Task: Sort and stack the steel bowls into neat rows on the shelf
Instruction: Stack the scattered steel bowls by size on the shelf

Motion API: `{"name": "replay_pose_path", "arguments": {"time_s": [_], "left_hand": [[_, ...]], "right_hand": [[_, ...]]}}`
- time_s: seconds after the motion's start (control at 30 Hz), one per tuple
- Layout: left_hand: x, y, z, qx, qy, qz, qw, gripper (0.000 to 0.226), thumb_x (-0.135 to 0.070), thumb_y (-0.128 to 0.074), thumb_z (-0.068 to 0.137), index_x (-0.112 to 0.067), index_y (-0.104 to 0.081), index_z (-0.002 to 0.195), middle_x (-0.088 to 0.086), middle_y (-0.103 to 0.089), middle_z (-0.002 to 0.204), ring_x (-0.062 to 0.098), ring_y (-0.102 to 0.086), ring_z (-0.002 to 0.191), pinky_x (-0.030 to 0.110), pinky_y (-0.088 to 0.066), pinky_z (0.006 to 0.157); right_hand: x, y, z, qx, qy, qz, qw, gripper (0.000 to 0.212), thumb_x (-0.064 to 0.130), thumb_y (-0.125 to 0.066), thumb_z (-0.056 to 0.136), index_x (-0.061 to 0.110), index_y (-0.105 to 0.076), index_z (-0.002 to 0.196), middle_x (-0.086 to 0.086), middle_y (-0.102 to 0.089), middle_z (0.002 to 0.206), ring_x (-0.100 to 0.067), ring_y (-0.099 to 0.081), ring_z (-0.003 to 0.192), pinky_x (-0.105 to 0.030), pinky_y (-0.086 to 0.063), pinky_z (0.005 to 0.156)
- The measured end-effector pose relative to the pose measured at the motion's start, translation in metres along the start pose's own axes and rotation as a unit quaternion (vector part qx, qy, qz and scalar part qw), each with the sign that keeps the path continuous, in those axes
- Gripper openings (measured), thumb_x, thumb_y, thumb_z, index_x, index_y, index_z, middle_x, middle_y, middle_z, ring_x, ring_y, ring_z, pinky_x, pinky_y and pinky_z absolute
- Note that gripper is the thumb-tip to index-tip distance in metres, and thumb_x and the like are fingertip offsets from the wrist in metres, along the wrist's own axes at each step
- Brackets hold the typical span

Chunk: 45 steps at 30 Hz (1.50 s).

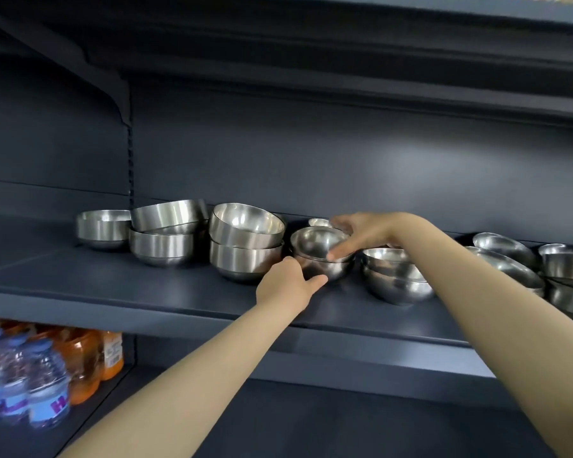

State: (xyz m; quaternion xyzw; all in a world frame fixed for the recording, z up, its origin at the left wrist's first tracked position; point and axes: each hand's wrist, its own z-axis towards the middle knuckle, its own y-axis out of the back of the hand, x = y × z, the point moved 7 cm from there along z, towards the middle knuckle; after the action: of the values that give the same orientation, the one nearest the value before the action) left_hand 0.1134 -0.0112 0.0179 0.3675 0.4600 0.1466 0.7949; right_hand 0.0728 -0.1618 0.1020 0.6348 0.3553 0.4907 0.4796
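Observation:
Steel bowls stand along a dark shelf (pixel 146 292). At the middle is a small stack of two round bowls (pixel 315 246). My left hand (pixel 288 285) grips the lower bowl from the front left. My right hand (pixel 361 233) holds the rim of the top bowl, thumb inside. Left of it stands a taller two-bowl stack (pixel 245 242) with its top bowl tilted, then another two-bowl stack (pixel 162 233) and a single bowl (pixel 103 228). To the right is a nested round pair (pixel 394 276), partly behind my right arm. A tiny bowl (pixel 318 222) shows behind.
More steel bowls (pixel 516 259) lean in a loose pile at the far right of the shelf. On the lower shelf at the left stand water bottles (pixel 30 385) with blue labels and orange drink bottles (pixel 90 358). Another shelf hangs overhead.

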Motion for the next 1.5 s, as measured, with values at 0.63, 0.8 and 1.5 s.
{"name": "replay_pose_path", "arguments": {"time_s": [0.63,0.8,1.5], "left_hand": [[0.002,-0.01,0.017,0.049,-0.015,-0.099,0.994,0.044,-0.045,-0.059,0.091,-0.011,-0.058,0.12,0.0,-0.064,0.117,0.021,-0.059,0.108,0.034,-0.049,0.09],[0.003,-0.01,0.016,0.047,0.001,-0.099,0.994,0.045,-0.047,-0.061,0.09,-0.014,-0.056,0.12,-0.004,-0.064,0.12,0.018,-0.059,0.111,0.038,-0.047,0.096],[0.085,0.097,-0.044,-0.014,0.083,-0.018,0.996,0.079,-0.051,-0.066,0.085,-0.007,-0.037,0.144,0.006,-0.052,0.137,0.019,-0.052,0.117,0.027,-0.041,0.09]], "right_hand": [[-0.029,0.001,0.008,0.012,-0.041,0.028,0.999,0.116,0.068,-0.079,0.051,0.031,-0.031,0.15,0.004,-0.04,0.151,-0.014,-0.039,0.138,-0.036,-0.028,0.117],[-0.029,0.002,0.009,0.024,-0.026,0.039,0.999,0.104,0.058,-0.08,0.064,0.028,-0.029,0.15,0.001,-0.039,0.152,-0.016,-0.038,0.138,-0.035,-0.029,0.116],[0.081,-0.006,-0.013,-0.02,0.154,0.078,0.985,0.096,0.053,-0.07,0.079,0.02,-0.02,0.154,0.005,-0.028,0.158,-0.009,-0.032,0.142,-0.028,-0.027,0.116]]}}
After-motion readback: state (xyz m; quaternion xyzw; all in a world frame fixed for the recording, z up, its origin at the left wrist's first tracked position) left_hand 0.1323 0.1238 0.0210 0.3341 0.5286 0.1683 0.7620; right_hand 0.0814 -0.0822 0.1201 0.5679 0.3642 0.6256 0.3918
